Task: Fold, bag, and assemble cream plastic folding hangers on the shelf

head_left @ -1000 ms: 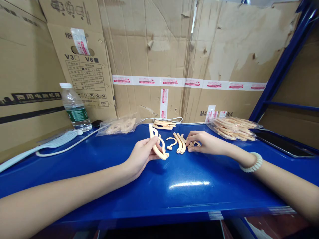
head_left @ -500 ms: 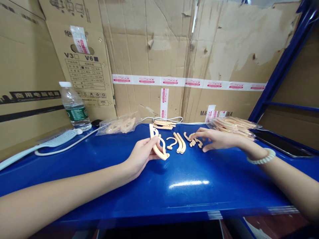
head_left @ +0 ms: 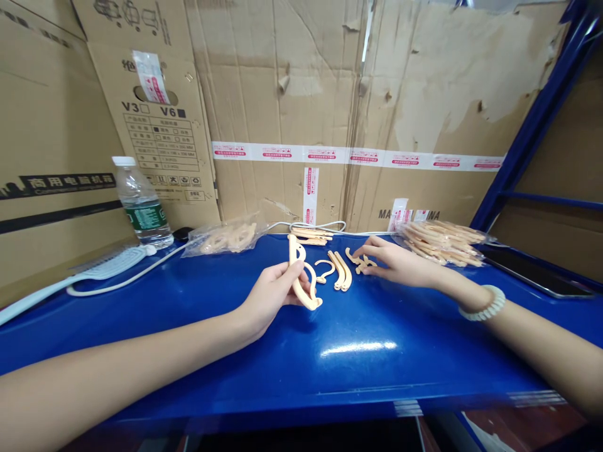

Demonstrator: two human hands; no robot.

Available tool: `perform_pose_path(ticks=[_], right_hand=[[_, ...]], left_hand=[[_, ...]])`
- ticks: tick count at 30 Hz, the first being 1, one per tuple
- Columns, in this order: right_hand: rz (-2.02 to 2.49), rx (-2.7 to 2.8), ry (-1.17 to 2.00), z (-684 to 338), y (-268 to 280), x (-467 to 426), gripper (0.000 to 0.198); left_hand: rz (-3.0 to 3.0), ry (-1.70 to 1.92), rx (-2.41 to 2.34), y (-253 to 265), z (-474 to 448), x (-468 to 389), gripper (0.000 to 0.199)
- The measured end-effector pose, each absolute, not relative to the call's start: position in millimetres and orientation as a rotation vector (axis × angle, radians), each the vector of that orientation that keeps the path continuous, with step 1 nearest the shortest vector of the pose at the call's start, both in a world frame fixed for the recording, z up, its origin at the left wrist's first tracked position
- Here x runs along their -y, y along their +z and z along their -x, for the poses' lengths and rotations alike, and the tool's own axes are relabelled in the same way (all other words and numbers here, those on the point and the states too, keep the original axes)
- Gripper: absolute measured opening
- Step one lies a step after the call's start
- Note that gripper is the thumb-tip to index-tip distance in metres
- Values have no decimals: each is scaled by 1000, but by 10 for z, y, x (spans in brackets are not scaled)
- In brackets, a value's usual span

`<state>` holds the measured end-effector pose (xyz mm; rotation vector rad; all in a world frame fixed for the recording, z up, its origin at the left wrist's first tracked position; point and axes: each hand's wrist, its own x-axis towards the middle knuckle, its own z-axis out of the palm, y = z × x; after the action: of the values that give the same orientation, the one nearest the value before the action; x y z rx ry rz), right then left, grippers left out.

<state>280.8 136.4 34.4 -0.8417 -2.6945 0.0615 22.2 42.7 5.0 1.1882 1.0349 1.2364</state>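
My left hand (head_left: pixel 273 287) is closed round a beige folding-hanger part (head_left: pixel 299 276), holding it tilted above the blue table (head_left: pixel 226 370). This part has a long curved arm and a thinner bowed piece beside it. To its right a hanger hook (head_left: pixel 331 269) lies on the table, then two slim curved hanger arms (head_left: pixel 343 271) side by side. Over a small heap of short curved beige pieces (head_left: pixel 360 263) is my right hand (head_left: pixel 389 258), its fingers curled down onto one of them. Its fingertips partly cover the heap.
More beige arms (head_left: pixel 311 235) lie at the back by a white cable (head_left: pixel 325 225). Bagged parts stand left (head_left: pixel 230 237) and right (head_left: pixel 440 242). At left are a water bottle (head_left: pixel 144 207) and a pale blue brush (head_left: pixel 106 267); a phone (head_left: pixel 537 271) lies far right. Cardboard (head_left: pixel 282 107) walls the back.
My right hand has moved slightly left and its fingers have closed in on the small pieces, which have shifted. My left hand has moved the hanger part slightly right and turned it more upright.
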Motion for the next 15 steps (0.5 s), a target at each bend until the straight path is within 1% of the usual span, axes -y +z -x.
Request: perform_pose_path(ticks=[3, 5, 7, 10, 15], right_hand=[[605, 2624, -17, -2577, 364, -997, 33], [439, 2717, -105, -2437, 350, -770, 35], [323, 2810, -238, -2349, 316, -628, 32], [247, 2825, -392, -2314, 265, -575, 30], [249, 2773, -447, -2330, 251, -596, 29]], left_hand=[[-1264, 1200, -1029, 43, -242, -410, 34], [-1331, 1187, -1009, 42, -252, -391, 36], [-1416, 1177, -996, 42, -255, -370, 36], [-1546, 1159, -996, 46, -254, -344, 32], [-1637, 1188, -992, 57, -255, -306, 30]])
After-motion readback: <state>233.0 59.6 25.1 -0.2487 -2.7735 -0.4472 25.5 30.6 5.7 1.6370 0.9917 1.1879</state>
